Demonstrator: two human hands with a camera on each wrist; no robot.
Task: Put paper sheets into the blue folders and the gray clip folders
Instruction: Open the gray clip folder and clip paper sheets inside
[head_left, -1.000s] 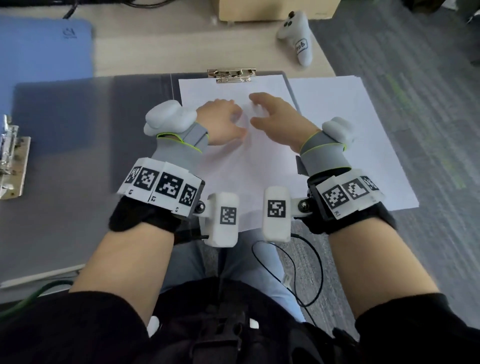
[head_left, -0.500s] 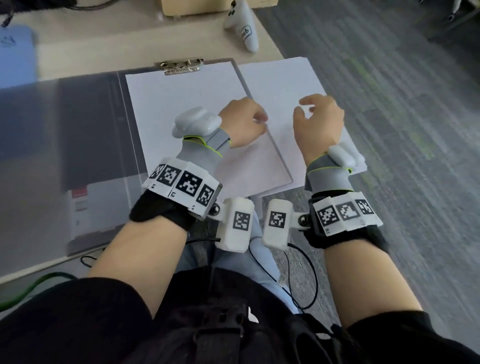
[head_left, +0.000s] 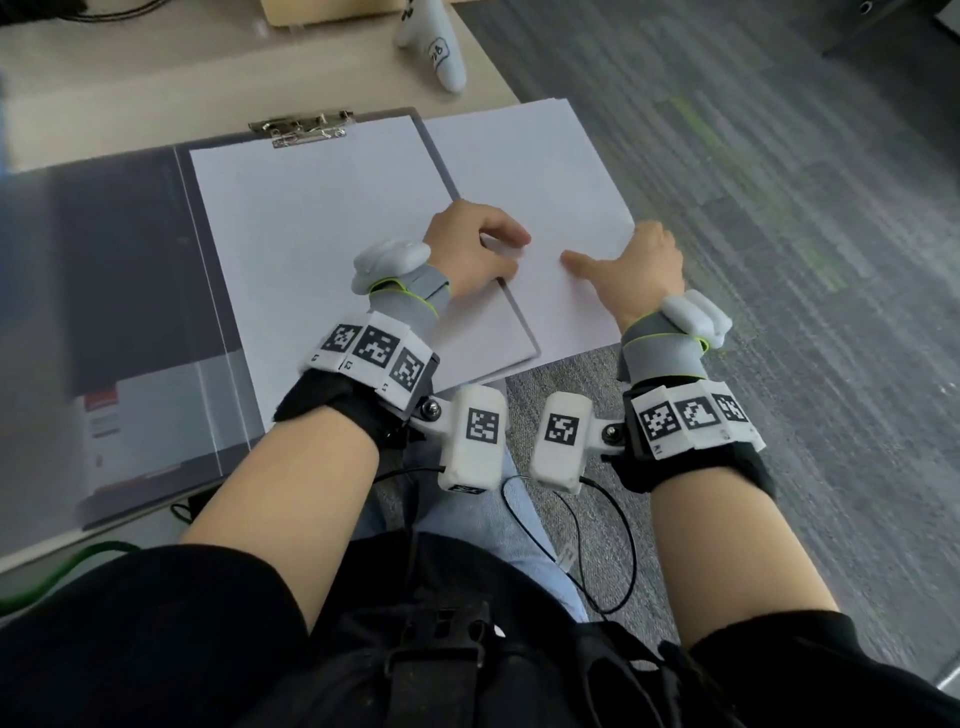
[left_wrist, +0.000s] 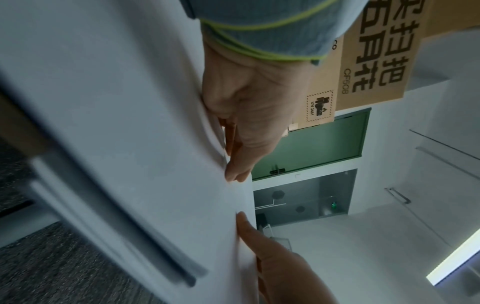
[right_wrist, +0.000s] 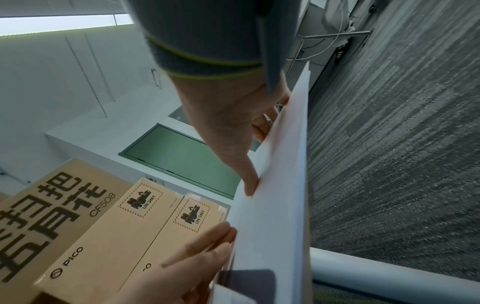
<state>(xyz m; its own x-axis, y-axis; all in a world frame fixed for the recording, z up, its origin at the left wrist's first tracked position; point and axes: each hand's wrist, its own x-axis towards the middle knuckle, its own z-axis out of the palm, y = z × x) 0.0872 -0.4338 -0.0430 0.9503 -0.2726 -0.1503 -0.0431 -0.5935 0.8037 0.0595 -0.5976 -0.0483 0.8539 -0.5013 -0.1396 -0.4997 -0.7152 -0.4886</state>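
The gray clip folder (head_left: 130, 260) lies open on the table, with a white sheet (head_left: 322, 234) held under its metal clip (head_left: 301, 127). To its right, a stack of loose paper (head_left: 530, 171) overhangs the table edge. My left hand (head_left: 472, 249) grips the stack's left edge with curled fingers. At the right edge, my right hand (head_left: 639, 265) pinches the paper with the thumb on top and the fingers beneath. The left wrist view shows my left hand (left_wrist: 246, 107) holding the paper (left_wrist: 130, 123) slightly lifted. The right wrist view shows my right hand (right_wrist: 228, 123) on the paper (right_wrist: 280, 185).
A white controller (head_left: 436, 47) and a cardboard box (head_left: 322, 10) sit at the back of the table. Gray carpet (head_left: 779, 260) lies to the right, below the overhanging paper. A black cable (head_left: 597, 519) loops over my lap.
Both hands have moved right, off the clipped sheet and onto the loose stack. The right hand now pinches the stack's right edge, and the left hand has taken its left edge.
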